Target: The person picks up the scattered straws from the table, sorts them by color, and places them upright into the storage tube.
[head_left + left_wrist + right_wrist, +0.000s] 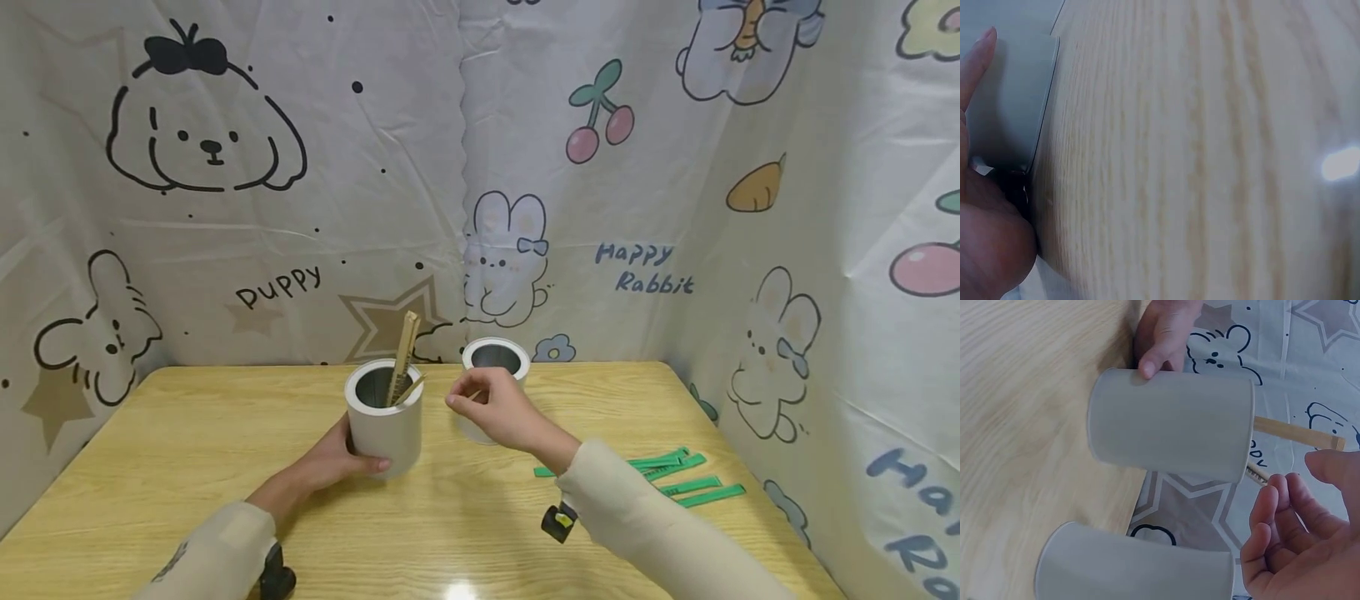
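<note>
My left hand grips a white cylindrical holder from its left side, thumb across the front. Inside stand long tan wooden strips with dark printed marks. A shorter tan strip leans over the holder's right rim. My right hand hovers right of this holder, in front of a second white holder that it partly hides. In the right wrist view, the right hand's fingers are loosely bent, thumb apart from them, nothing between; their tips are close to the short strip's end.
Several green strips with small marks lie on the right of the wooden table, partly behind the right sleeve. A printed cloth with cartoon figures hangs behind and at both sides. A black wrist device sits below the right cuff.
</note>
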`<control>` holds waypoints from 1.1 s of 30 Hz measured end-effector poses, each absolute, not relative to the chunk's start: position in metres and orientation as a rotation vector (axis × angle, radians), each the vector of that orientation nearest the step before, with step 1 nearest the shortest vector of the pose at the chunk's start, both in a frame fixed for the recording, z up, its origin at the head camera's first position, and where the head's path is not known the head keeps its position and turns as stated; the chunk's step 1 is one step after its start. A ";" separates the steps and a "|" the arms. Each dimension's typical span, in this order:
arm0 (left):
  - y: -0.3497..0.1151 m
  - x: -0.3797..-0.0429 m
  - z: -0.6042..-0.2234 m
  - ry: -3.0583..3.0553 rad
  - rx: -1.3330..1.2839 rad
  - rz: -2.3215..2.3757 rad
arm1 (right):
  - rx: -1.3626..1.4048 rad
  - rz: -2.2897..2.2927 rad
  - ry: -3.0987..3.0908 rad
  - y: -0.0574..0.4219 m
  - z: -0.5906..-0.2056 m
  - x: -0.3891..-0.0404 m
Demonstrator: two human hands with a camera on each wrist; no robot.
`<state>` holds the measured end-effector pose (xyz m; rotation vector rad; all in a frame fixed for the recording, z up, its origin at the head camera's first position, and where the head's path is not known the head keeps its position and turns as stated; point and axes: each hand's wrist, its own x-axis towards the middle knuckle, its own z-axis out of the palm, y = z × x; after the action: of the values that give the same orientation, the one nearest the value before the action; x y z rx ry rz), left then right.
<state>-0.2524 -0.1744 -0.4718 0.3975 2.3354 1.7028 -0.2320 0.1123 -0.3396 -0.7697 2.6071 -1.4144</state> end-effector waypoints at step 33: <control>-0.187 -0.228 -0.459 2.498 0.334 1.697 | -0.656 -1.402 2.635 0.184 -0.383 -0.224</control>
<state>-0.2284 -0.1873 -0.4593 0.3335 2.4976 1.6975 -0.2241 0.1839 -0.3831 -0.6557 2.6350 -1.4021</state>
